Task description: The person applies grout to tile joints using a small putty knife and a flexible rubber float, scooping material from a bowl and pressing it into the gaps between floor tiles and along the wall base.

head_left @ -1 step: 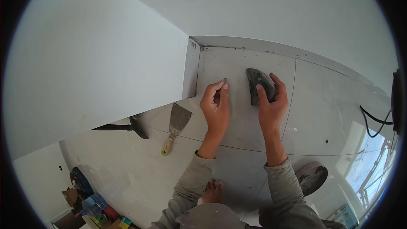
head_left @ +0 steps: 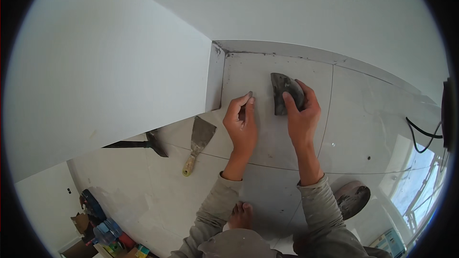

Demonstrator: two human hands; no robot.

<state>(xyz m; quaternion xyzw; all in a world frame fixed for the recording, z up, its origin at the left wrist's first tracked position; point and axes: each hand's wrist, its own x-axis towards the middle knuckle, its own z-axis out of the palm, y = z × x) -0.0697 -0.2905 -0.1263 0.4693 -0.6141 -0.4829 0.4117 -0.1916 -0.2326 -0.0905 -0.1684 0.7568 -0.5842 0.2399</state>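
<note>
My right hand (head_left: 305,117) grips a dark grey, curved piece (head_left: 283,83) with a straight left edge and pale smears. Its thumb lies on the near face, and the fingers wrap round the right side. To the left, my left hand (head_left: 241,129) is closed in a pinch on a small grey chip (head_left: 250,94) between thumb and forefinger. Both hands are above the pale floor tiles (head_left: 267,138), in front of the corner. Dark smudges mark the skirting (head_left: 287,49) and the corner joint. A putty knife (head_left: 202,134) with a worn yellowish handle lies left of my left hand.
A dark-headed hammer (head_left: 154,144) lies beside the white wall block (head_left: 119,76). Right of my right forearm is a round, shallow container (head_left: 353,199) with dark residue. A black cable (head_left: 420,134) hangs at far right. Bottles and boxes (head_left: 107,231) crowd the lower left.
My right hand has moved a little left and away from me with the dark curved piece. My left hand with the chip has shifted slightly nearer to me.
</note>
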